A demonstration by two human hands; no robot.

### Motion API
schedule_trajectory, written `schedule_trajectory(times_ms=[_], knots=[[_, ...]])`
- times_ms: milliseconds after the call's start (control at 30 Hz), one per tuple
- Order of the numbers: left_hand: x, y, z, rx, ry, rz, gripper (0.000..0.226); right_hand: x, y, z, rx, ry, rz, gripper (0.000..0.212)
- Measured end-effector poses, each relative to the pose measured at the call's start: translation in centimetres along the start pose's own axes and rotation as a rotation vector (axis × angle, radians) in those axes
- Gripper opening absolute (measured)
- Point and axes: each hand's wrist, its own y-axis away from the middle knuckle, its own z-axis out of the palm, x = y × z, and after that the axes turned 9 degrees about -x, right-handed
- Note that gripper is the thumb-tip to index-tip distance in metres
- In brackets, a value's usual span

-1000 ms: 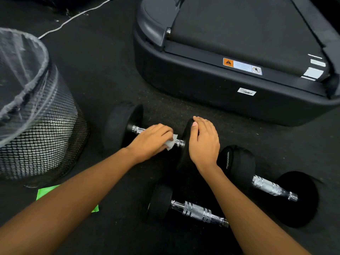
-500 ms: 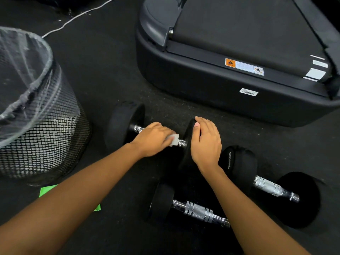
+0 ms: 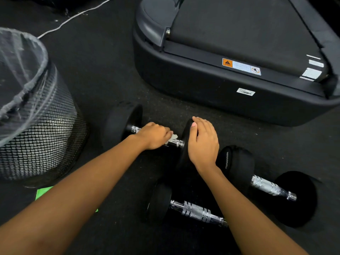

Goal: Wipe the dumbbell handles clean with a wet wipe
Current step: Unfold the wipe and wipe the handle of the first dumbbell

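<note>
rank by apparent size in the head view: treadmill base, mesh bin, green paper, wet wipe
1. treadmill base
2. mesh bin, cropped at the edge
3. green paper, partly behind the arm
4. wet wipe, mostly under the left hand
Last two unsure: both partly hidden.

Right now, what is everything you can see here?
dumbbells: three, black weights with chrome handles; far dumbbell centre, near dumbbell bottom, right dumbbell lower right
wet wipe: one, white, on the far dumbbell's handle
mesh bin: one, black with clear liner, left
treadmill: one, black, top right
cable: one, white, top left
green sheet: one, beneath the left forearm
hands: two; left hand grips the wet wipe, right hand rests on the far dumbbell's weight
</note>
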Motion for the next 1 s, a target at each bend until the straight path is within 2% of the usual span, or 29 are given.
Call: schedule_trajectory(times_ms=[167,367,533,633,767,900,1000], knots=[[1.6,-0.4,0.0,-0.015,-0.171,-0.035,0.026,-0.1,-0.1,0.0,0.003,-0.005,-0.003,0.044],[0.9,0.5,0.8,-0.005,0.028,0.138,0.037,0.0,0.0,-0.2,-0.013,0.01,-0.002,0.039],[-0.4,0.5,0.3,-0.028,-0.002,0.025,0.041,-0.1,0.0,-0.2,-0.006,0.004,-0.004,0.045],[0.8,0.1,0.8,0.041,-0.064,0.058,0.037,-0.2,-0.1,-0.1,-0.007,0.0,-0.004,0.046],[1.2,1.1,1.6,0.137,0.039,0.218,0.033,-0.1,-0.1,-0.2,-0.005,-0.002,-0.001,0.046],[0.2,1.8,1.2,0.154,0.113,0.223,0.038,-0.2,0.0,-0.1,0.002,0.006,-0.011,0.044],[0.9,1.4,1.2,0.196,0.038,0.221,0.04,-0.1,0.0,-0.1,-0.007,0.003,0.001,0.039]])
